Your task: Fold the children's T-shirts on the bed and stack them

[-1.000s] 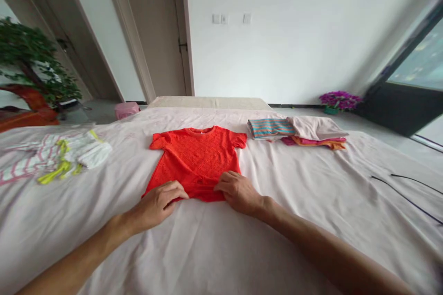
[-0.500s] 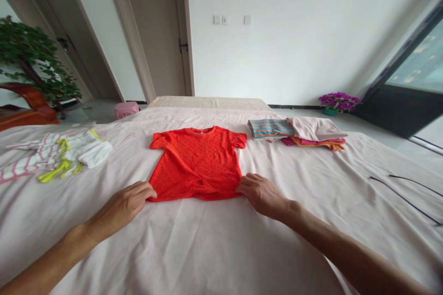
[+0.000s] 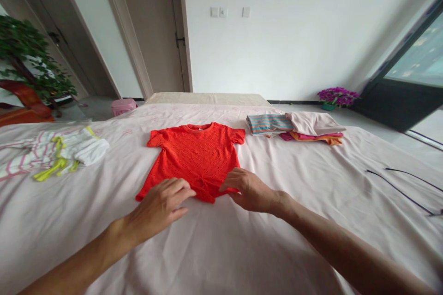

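Observation:
A red short-sleeved T-shirt lies spread on the pale pink sheet, its neckline away from me. Its lower hem is bunched near the middle, where a small knot or gathering shows. My left hand hovers at the lower left of the shirt, fingers apart, with nothing visible in it. Over the hem's right end is my right hand, fingers bent and thumb apart from them. Whether its fingertips touch the cloth is hard to make out.
Folded clothes, striped and pale pink, are stacked at the back right. White garments with yellow trim lie loosely on the left. Dark-framed glasses rest at the right. A pink stool stands beyond the bed.
Both hands have let go of the shirt's bottom corners and moved inward toward the middle of the hem. The hem, straight before, is now uneven and bunched. The view has shifted slightly.

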{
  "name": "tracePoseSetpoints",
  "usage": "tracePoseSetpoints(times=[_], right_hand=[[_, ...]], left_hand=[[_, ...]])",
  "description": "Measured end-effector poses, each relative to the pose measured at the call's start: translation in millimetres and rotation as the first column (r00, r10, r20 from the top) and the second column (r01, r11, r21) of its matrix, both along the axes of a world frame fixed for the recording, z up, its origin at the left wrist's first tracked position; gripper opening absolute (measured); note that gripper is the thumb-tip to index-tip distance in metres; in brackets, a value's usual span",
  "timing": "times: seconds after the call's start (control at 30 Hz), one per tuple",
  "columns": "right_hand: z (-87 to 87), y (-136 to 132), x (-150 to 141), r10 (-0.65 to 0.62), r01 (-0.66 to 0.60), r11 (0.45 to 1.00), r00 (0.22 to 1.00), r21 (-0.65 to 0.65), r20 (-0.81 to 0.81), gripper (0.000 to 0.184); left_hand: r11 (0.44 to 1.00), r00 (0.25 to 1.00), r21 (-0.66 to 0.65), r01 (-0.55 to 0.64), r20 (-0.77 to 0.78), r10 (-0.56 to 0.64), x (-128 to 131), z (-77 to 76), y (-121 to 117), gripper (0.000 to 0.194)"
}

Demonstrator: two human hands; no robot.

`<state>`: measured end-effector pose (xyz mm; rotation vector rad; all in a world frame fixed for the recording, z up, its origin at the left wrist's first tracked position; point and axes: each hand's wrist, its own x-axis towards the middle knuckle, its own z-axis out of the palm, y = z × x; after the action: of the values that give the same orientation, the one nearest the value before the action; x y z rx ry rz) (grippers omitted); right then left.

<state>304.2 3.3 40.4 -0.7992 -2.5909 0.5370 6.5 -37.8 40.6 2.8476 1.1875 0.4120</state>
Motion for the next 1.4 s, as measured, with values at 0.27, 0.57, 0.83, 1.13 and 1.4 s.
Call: tracePoseSetpoints(times=[0.27,0.57,0.83,1.13,1.4], right_hand=[[-28.8,26,-26,-0.078,0.008,0.851,0.991,-0.525,-0.112,0.026],[-39.5,27,-29,-0.254,0.005,0.73,0.93,-0.684,-0.265,0.029],[-41.0,20,-37,-0.338,0.25,0.872,0.93,-0.421,-0.147,0.013],[-29.1,23,-25,-0.121,0.124,0.992,0.989,0.027,-0.09,0.016],[-18.9,16,-15,-0.022,0.019,0.998,0.998,0.064,0.051,0.025]], left_hand=[[0.973,0.946,-0.178,-0.145,0.263,0.189,57,-33.5,23,0.012],[0.873,0.781,-0.458,-0.166,0.48,0.4,56,-41.8,27,0.019],[0.928,0.84,-0.319,-0.191,0.437,0.323,55,-37.9,26,0.01],[0.985,0.968,-0.049,-0.164,0.185,0.17,6,-34.4,16,0.027],[0.951,0.97,-0.21,-0.227,0.042,0.24,-55,-24.6,4,0.027]])
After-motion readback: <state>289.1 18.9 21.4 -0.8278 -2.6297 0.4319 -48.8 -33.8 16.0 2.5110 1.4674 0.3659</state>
